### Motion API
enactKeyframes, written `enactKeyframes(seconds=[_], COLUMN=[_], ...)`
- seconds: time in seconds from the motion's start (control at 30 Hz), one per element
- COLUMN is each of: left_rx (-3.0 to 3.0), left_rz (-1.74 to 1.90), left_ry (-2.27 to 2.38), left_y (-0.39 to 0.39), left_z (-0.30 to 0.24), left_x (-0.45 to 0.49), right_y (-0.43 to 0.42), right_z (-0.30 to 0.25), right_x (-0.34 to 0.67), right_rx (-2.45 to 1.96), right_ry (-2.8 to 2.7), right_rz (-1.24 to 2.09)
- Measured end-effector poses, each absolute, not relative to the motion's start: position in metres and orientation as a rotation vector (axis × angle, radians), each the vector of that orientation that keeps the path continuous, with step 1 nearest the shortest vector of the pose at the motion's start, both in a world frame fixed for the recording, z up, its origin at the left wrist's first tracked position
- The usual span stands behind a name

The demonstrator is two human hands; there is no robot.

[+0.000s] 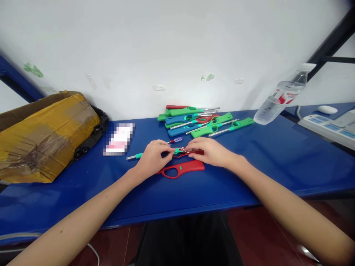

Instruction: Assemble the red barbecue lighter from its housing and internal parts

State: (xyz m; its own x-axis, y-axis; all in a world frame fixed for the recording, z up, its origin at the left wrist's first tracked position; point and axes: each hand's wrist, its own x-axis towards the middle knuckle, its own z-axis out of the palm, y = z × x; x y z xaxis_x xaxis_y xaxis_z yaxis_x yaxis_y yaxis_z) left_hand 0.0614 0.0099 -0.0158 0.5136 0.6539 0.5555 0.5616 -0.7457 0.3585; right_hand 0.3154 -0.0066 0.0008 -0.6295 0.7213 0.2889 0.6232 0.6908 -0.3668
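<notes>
- Blue surface [277,166]: an opened red lighter [178,151] lies between the two hands, about midway between front and back edges, its metal rod [131,157] pointing toward the left end.
- Left hand [154,157]: thumb and fingers pinch the lighter at its teal inner part.
- Right hand [209,150]: thumb and fingertips are closed on the lighter's handle end; the small parts there are too fine to make out.
- Red shell half [191,167]: lies just beside the lighter, on the front-edge side.
- Screwdriver [176,140]: lies just behind the hands, toward the back edge.
- Green, blue and red lighters [180,120]: heaped along the back edge.
- Plastic bottle [283,98]: stands near the back edge, right of the heap.
- Taped box [55,136]: at the left end.
</notes>
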Motion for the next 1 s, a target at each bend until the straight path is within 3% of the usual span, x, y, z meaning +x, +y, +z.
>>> enactKeyframes(seconds=[0.53, 1.0], left_rx=[2.723, 2.813], left_rz=[0.811, 0.846], left_ry=[0.980, 1.046], left_y=[0.008, 0.005], left_z=[-0.005, -0.006], left_x=[0.064, 0.067], right_y=[-0.007, -0.007], right_z=[0.002, 0.003], right_x=[0.314, 0.314], right_rx=[-1.050, -1.037], right_ry=[-2.496, -2.488], right_rz=[0.325, 0.331])
